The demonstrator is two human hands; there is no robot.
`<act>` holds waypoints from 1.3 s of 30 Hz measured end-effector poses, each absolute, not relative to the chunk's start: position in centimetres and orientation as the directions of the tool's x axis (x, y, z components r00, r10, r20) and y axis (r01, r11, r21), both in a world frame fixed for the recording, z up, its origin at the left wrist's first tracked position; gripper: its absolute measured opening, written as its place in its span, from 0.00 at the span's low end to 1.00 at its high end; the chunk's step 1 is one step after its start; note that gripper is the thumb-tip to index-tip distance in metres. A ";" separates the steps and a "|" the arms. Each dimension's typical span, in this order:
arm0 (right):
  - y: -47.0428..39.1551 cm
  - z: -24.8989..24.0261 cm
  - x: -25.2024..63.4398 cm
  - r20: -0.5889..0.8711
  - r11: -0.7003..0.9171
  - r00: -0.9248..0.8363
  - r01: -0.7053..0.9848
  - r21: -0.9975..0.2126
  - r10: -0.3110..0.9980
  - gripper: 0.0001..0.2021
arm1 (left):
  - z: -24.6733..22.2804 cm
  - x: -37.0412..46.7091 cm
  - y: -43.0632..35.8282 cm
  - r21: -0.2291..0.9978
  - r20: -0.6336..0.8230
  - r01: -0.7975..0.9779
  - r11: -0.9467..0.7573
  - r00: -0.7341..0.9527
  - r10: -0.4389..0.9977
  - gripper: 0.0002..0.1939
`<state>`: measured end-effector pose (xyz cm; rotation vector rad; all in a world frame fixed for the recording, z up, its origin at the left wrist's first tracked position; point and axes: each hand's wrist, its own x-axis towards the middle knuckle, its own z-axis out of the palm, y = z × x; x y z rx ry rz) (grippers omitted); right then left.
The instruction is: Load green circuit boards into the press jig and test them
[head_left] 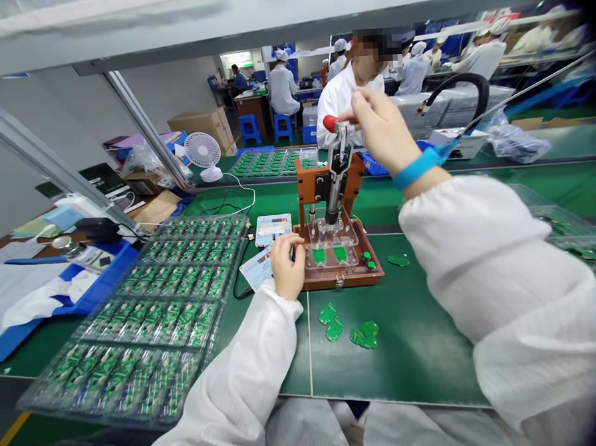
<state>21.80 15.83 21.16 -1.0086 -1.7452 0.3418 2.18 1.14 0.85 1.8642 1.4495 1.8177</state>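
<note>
An orange-brown test fixture point(338, 274) stands on the green mat, with a clear acrylic plate over two small green circuit boards point(329, 254). My right hand point(380, 132) grips its lever by the red knob point(330, 123), raised above the press. My left hand point(286, 267) rests curled against the fixture's left edge, beside a small white card point(257, 268). Several loose green boards point(348, 327) lie on the mat in front of the fixture, and one point(398, 260) lies to its right.
Clear trays of green boards point(153, 324) stretch along the left, beside a blue tray with white cloths point(42, 299). A small white fan point(203, 155) and a further tray point(269, 163) stand behind. A person in white sits opposite; others work farther back. Clear trays point(573, 235) are at right.
</note>
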 end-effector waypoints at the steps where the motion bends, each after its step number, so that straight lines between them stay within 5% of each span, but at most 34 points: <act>1: 16.6 22.3 21.2 0.543 0.546 -0.156 0.470 -0.694 0.825 0.27 | 0.8 2.1 1.2 0.708 0.674 0.483 -0.515 -0.247 0.696 0.06; 3: 17.1 24.2 20.3 0.414 0.465 -0.214 0.436 -0.771 0.885 0.29 | 0.8 1.9 1.4 0.738 0.656 0.453 -0.500 -0.310 0.688 0.06; 6: 14.6 25.7 19.4 0.507 0.548 -0.210 0.267 -0.792 0.836 0.16 | 0.7 1.8 1.5 0.763 0.641 0.408 -0.501 -0.380 0.667 0.08; 9: 9.4 25.2 19.3 0.725 0.744 -0.171 0.169 -0.646 0.668 0.10 | 0.8 1.8 1.5 0.762 0.647 0.369 -0.532 -0.423 0.634 0.09; 14: 1.4 20.3 19.4 0.911 0.884 -0.110 0.313 -0.348 0.397 0.13 | 0.8 2.0 1.3 0.764 0.645 0.346 -0.545 -0.439 0.625 0.08; 34: 0.7 10.1 18.5 0.927 0.925 -0.072 0.129 -0.356 0.367 0.25 | -0.7 2.1 0.9 0.778 0.617 0.288 -0.558 -0.515 0.595 0.07; 39: 0.7 10.4 18.8 0.923 0.924 -0.068 0.088 -0.373 0.379 0.27 | 0.6 -2.8 1.7 0.793 0.580 0.499 -0.351 -0.437 0.688 0.12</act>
